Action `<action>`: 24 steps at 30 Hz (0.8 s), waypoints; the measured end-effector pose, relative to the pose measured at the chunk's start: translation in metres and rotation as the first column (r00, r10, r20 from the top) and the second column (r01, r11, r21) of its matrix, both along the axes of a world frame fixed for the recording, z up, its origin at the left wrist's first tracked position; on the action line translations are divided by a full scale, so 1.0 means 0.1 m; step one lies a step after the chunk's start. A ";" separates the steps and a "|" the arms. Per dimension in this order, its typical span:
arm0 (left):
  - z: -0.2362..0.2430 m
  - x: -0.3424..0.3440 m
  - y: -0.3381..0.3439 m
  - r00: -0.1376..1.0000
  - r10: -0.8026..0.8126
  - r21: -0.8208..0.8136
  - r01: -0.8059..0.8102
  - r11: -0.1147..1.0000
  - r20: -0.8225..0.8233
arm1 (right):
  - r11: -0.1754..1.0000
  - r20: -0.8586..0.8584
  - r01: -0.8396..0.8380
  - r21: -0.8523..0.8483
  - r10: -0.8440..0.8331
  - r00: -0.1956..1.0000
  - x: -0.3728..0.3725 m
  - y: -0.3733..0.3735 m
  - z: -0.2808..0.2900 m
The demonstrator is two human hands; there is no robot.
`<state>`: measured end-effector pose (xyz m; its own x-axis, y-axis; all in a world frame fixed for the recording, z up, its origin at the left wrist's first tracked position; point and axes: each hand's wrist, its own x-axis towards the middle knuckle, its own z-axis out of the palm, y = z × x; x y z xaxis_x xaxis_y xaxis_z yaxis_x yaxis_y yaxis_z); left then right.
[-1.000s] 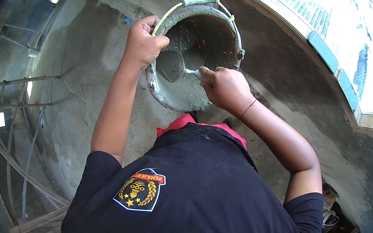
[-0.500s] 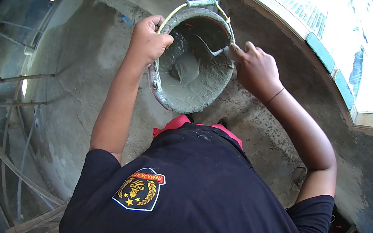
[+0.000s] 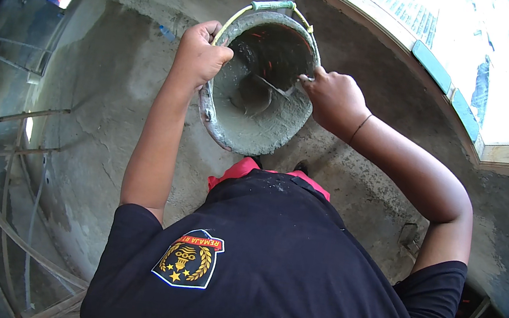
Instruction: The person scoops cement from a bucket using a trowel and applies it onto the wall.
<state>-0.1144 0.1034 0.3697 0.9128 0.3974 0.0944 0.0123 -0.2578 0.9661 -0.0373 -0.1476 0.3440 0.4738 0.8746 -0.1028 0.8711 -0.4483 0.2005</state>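
Bucket (image 3: 232, 131) caked in rough, matt grey mortar, wet and slightly glossy within; handle sleeve (image 3: 273, 5) of smooth green plastic. Trowel (image 3: 275, 86) of dull metal. Rough, matt cement wall (image 3: 117, 76). Black cloth shirt (image 3: 265, 270), matt.

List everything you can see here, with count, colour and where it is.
bucket: one, grey with mortar, top centre, tilted toward the person
bucket handle: one, green grip, at the far rim
mortar: grey, wet, in the bucket's lower part
trowel: one, grey blade, inside the bucket
wall: grey plaster, behind the bucket
window: one, bright, wooden frame, upper right
ladder: one, wooden, far left
shirt: one, black with a badge, bottom centre
left hand: grips the bucket's left rim
right hand: holds the trowel at the right rim
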 end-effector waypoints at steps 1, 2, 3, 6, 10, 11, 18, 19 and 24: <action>0.00 0.00 0.01 1.000 -0.005 0.000 0.005 1.000 0.002 | 1.000 0.002 0.005 0.000 -0.005 1.000 0.00 0.00 0.04; 0.00 0.01 0.02 1.000 -0.025 -0.004 0.025 1.000 -0.007 | 0.998 0.045 -0.002 0.063 -0.001 0.999 0.01 0.01 0.09; 0.00 0.02 0.03 0.999 -0.044 -0.006 0.044 0.999 -0.015 | 0.992 0.089 -0.011 0.127 0.000 0.996 0.00 0.02 0.14; 0.05 0.04 -0.03 0.997 -0.070 0.029 0.070 0.997 -0.016 | 0.990 0.150 0.029 0.136 -0.050 0.987 0.09 0.04 0.17; 0.06 0.04 -0.04 0.997 -0.080 0.047 0.080 0.996 0.002 | 0.996 0.123 0.054 0.072 -0.062 0.990 0.05 0.02 0.08; 0.04 0.04 -0.01 0.997 -0.077 0.039 0.076 0.996 0.014 | 0.999 0.063 0.054 0.000 -0.054 0.997 0.00 0.02 0.06; 0.09 0.04 -0.03 0.997 -0.075 0.000 0.075 0.997 -0.022 | 0.992 0.085 0.127 0.007 -0.127 0.988 0.01 -0.14 0.32; 0.10 0.04 -0.04 0.997 -0.075 -0.003 0.075 0.997 -0.021 | 0.989 0.119 0.140 0.051 -0.145 0.982 0.05 -0.18 0.34; 0.13 0.06 -0.07 0.994 -0.105 0.045 0.105 0.993 -0.006 | 0.987 0.041 0.158 0.029 -0.159 0.986 -0.02 -0.28 0.16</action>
<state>-0.1082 0.0960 0.3826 0.9496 0.2947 0.1066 -0.0135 -0.3012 0.9535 -0.0394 -0.1754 0.3604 0.6103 0.7900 -0.0583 0.7793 -0.5856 0.2230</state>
